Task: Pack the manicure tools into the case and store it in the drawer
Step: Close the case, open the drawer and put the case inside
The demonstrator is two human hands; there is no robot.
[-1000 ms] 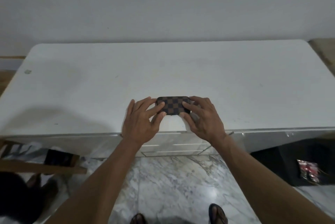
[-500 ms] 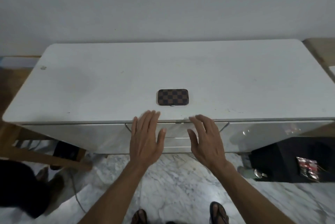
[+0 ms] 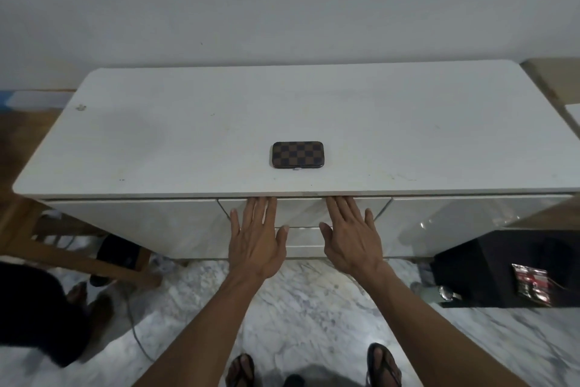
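A brown checkered manicure case (image 3: pixel 297 154) lies closed on the white cabinet top (image 3: pixel 188 135), near its front edge. No loose tools are visible. Below it is the middle drawer front (image 3: pixel 301 212), shut. My left hand (image 3: pixel 255 237) rests flat against the drawer front, fingers spread, fingertips at the gap under the cabinet top. My right hand (image 3: pixel 350 234) does the same a little to the right. Neither hand holds anything, and both are apart from the case.
A lower drawer front (image 3: pixel 304 242) sits beneath the upper one. A wooden frame (image 3: pixel 78 261) stands on the left, a black box (image 3: pixel 508 267) on the right. The floor is marble, and my sandalled feet (image 3: pixel 314 368) are below.
Both hands let go of the case, which stays on the cabinet top. They dropped to the drawer front and now press flat against it. The view has pulled back.
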